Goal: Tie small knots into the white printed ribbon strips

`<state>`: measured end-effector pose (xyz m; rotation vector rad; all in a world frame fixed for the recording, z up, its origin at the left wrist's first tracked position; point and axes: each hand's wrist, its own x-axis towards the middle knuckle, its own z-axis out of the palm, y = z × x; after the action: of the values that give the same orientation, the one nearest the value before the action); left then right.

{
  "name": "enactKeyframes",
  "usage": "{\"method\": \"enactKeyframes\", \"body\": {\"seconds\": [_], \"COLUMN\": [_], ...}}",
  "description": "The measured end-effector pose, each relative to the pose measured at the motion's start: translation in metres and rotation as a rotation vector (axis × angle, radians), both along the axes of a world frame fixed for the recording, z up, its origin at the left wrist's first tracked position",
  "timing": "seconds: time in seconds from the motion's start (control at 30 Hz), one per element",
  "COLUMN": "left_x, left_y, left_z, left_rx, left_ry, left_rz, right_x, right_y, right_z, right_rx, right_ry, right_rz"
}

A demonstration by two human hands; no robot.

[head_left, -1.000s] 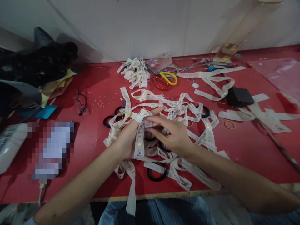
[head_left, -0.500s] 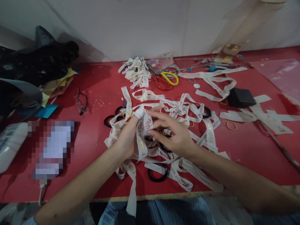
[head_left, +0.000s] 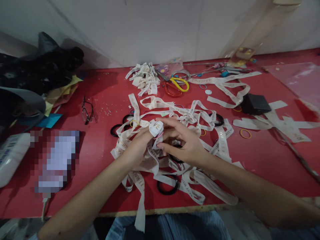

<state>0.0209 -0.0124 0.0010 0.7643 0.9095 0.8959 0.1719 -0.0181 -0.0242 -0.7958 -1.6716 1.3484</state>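
Note:
My left hand point(head_left: 138, 146) is closed on a printed white ribbon point(head_left: 156, 128), whose folded end stands up by the thumb. A thin pink band lies around the ribbon just under that fold. My right hand point(head_left: 183, 141) is closed on the same ribbon from the right, its thumb and fingers pinching near the band. Some of the fingertips are hidden behind the ribbon. Under both hands spreads a tangle of loose printed ribbon point(head_left: 195, 191), with several black rings point(head_left: 167, 185) among it.
Behind the tangle lie scissors point(head_left: 180, 85) with red and yellow handles and a heap of knotted ribbon pieces point(head_left: 146, 78). Eyeglasses point(head_left: 87, 110) and a phone point(head_left: 60, 160) on a cable are at left. A black block point(head_left: 255, 104) sits on ribbon at right, near a yellow rubber band point(head_left: 245, 133).
The ribbon's upper part is now folded into a compact bundle at my left thumb, with the pink band below it. My right hand has shifted slightly, its fingers closer around the ribbon.

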Motion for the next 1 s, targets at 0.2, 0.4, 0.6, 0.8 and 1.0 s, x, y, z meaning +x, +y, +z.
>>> {"method": "enactKeyframes", "body": {"seconds": [0.2,0.4,0.6,0.8,1.0], "left_x": [0.0,-0.005,-0.009,-0.012,-0.011], "left_y": [0.001,0.0,-0.001,0.002,0.002], "left_z": [0.0,-0.008,-0.013,-0.024,-0.024], "left_rx": [0.019,0.081,0.131,0.205,0.2], "left_ry": [0.004,0.063,0.187,0.217,0.199], "left_rz": [0.0,0.006,0.079,0.116,0.095], "right_x": [0.0,0.001,0.002,0.003,0.002], "right_y": [0.0,0.001,0.001,0.001,0.0], "right_z": [-0.004,-0.005,-0.004,-0.005,-0.007], "right_rx": [0.194,0.213,0.291,0.401,0.465], "right_ry": [-0.103,-0.106,-0.133,-0.211,-0.24], "right_rz": [-0.051,-0.034,-0.038,-0.052,-0.026]}}
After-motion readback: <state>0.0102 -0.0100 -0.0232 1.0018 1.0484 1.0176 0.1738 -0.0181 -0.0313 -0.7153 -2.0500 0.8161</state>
